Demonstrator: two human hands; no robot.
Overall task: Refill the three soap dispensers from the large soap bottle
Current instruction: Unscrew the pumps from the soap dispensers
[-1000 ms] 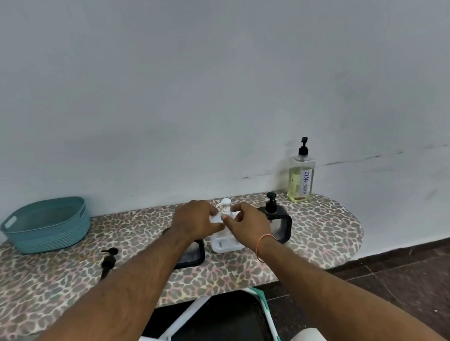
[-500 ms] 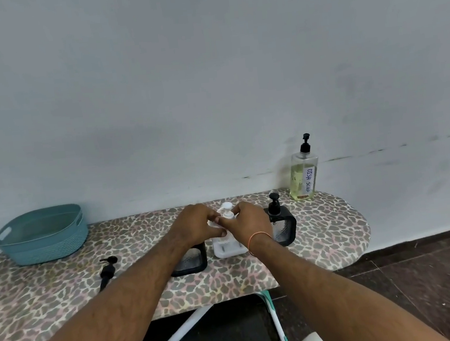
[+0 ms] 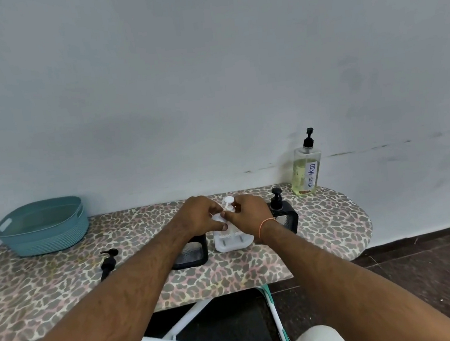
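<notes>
White dispenser (image 3: 232,237) — upper body being covered by the left hand (image 3: 199,217) and right hand (image 3: 251,216); only pump top and base showing. Left black dispenser (image 3: 189,253) — top lying hidden under the left forearm. Right black dispenser (image 3: 285,214) — near side being blocked by the right wrist. Basket (image 3: 42,227) — contents not showing. Ironing board (image 3: 322,232) — left end running off frame.

White dispenser (image 3: 232,237) upright between my hands, black dispensers (image 3: 192,253) (image 3: 284,214) flanking, left one's pump (image 3: 108,263) lying apart. Large soap bottle (image 3: 306,171) upright, far right, half-full yellow.
</notes>
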